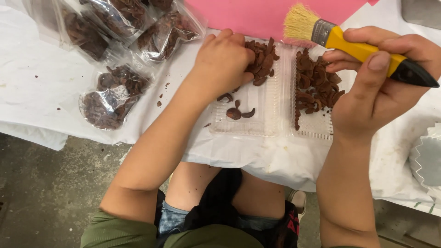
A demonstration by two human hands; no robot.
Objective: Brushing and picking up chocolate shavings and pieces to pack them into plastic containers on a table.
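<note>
Shell pieces (262,59), dark brown and curled, lie heaped at the far end of the left half of a clear plastic tray (257,124), with a few strays nearer the person. The left hand (223,62) rests on that heap, fingers curled down into it; whether its grip has closed on any piece I cannot tell, since the fingertips are hidden. The right half of the tray holds a second pile (317,85) of the same brown bits. Above it the right hand (381,82) has its grip closed round the yellow handle of a brush (342,39), bristles pointing away towards a pink sheet (266,14).

Spilling looks the likeliest trouble: the tray is light and shallow, so a push from the left hand could slide it or flick pieces over its low rim. The brush handle, swung low, could knock the right pile.

The tray sits close to the near edge of the bench (41,87), where the white covering (275,158) folds over the person's knees, so anything pushed towards the body falls to the floor. Left of the tray, clear bags (112,94) of the same brown material crowd the space, with crumbs between. To the right lies a white fluted paper liner (427,158); open room there is narrow.
</note>
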